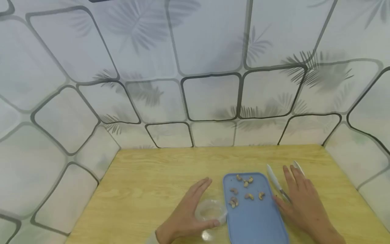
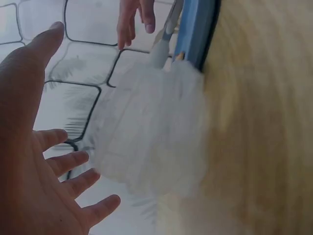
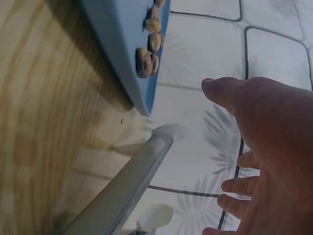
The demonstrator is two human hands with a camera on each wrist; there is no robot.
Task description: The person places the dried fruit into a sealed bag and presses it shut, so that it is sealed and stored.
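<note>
Wooden tabletop (image 1: 137,189): left hand (image 1: 189,214) spread near container (image 1: 220,210), right hand (image 1: 304,204) beside tray (image 1: 254,220).

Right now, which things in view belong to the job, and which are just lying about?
Likely the job:
- blue tray
- cashew-like nuts on it
- translucent container by the left hand
- white-ended utensil by the right hand

Likely just surroundings:
- wood-grain table
- patterned wall covering
</note>
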